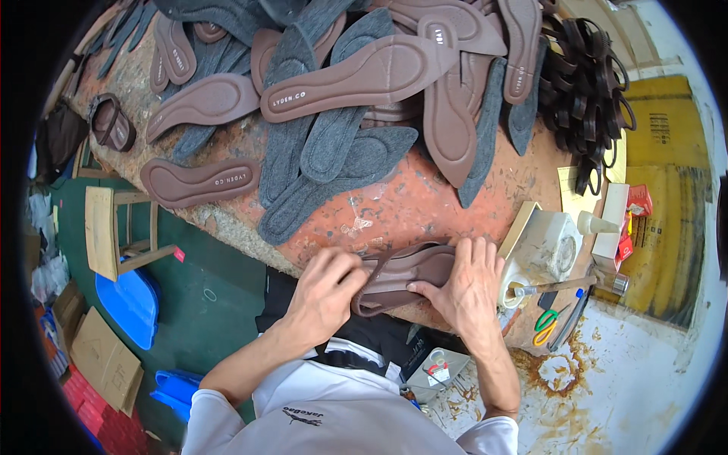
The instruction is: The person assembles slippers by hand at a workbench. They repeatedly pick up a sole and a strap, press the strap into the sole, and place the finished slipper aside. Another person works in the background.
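A brown strappy sandal (pixel 402 274) lies along the table's near edge, between my two hands. My left hand (pixel 327 284) pinches its strap at the left end, fingers curled. Over the right end my right hand (pixel 469 282) is wrapped, with the thumb pressed on the insole and the fingers along the far side. Just beyond is a heap of insoles, some brown and padded like this brown insole (pixel 356 80), others showing grey felt like this grey insole (pixel 337 178). A single brown insole (pixel 201 182) lies left of the heap.
Dark straps (pixel 584 91) pile up at the far right. Near my right hand stand a grimy white container (pixel 546 246), a brush (pixel 553 287) and scissors (pixel 546 326). Another sandal (pixel 112 123) sits far left. Beside the table are a wooden stool (pixel 102 231) and a blue dustpan (pixel 127 303).
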`<state>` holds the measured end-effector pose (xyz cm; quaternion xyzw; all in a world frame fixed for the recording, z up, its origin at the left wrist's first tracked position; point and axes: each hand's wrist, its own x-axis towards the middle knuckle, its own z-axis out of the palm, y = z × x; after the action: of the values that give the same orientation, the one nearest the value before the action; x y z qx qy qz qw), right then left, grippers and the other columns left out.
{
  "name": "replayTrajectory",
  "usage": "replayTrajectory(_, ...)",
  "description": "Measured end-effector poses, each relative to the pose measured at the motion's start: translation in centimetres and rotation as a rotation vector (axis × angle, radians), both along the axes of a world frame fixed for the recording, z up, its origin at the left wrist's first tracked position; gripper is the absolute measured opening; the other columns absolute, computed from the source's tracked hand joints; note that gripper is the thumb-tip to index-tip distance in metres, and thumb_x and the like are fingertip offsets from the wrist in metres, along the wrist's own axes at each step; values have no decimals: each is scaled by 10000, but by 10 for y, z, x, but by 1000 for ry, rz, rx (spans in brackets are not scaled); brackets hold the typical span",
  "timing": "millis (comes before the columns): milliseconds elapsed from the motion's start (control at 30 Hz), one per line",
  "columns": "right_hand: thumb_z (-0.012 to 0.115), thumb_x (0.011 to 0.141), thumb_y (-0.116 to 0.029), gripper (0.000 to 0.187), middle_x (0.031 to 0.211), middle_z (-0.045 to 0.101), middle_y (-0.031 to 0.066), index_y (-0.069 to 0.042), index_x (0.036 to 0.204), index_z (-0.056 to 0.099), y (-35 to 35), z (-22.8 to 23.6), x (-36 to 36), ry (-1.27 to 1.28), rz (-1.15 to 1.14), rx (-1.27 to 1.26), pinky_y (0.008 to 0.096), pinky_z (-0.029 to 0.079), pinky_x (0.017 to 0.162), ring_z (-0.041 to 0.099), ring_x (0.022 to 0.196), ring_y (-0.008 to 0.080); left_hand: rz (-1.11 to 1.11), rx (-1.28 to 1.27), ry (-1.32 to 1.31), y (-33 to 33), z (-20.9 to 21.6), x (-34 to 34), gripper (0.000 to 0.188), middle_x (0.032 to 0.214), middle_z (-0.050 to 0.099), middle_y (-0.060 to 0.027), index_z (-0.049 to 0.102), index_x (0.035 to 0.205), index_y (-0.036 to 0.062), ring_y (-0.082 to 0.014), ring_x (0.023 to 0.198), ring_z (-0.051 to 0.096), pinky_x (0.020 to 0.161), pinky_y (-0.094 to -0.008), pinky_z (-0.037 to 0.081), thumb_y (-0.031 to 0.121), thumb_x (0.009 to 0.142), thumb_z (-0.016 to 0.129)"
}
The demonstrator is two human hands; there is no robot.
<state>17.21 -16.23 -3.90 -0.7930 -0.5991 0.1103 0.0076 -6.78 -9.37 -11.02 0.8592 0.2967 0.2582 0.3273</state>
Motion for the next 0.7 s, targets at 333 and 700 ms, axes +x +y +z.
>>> replayTrajectory(333, 735, 932, -538, 1001, 1631, 425, 398, 145, 1587, 409, -70, 18, -73, 70, 70, -168, 646, 212, 1309, 358, 1561, 556, -65, -110, 172, -93, -59, 86, 241, 1082, 653, -188, 706, 880, 44, -350, 1017, 546, 834, -501, 445, 282, 842, 713)
replayTrajectory(700, 349, 1085, -758, 1028, 1739, 325, 315, 77, 1682, 308, -16, -36, -37, 91, -195, -131, 594, 60, 1355, 259, 1654, 407, -400, -227, 595, -88, -65, 130, 679, 1665, 477, -144, 549, 1576, 98, -428, 1578, 293, 1287, -631, 191, 466, 1007, 511)
